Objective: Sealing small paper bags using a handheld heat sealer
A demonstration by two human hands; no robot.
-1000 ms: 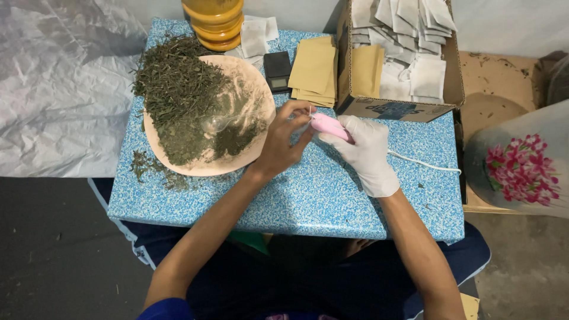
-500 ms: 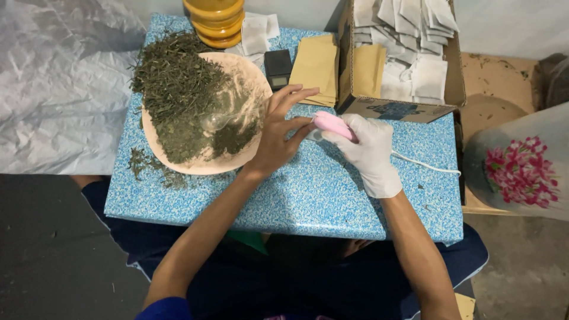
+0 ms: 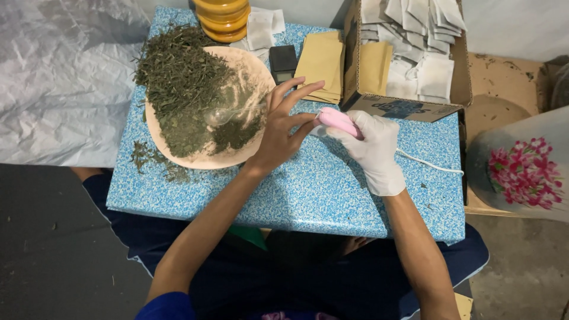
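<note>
Left hand [image 3: 283, 127] fingers have spread; pink sealer [image 3: 336, 121] points up-left.

Both hands [image 3: 332, 133] together, fingers meeting

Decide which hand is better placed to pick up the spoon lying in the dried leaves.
Left. The bare left hand is spread beside the plate, near the spoon. The gloved right hand already grips a pink tool, farther away.
</note>
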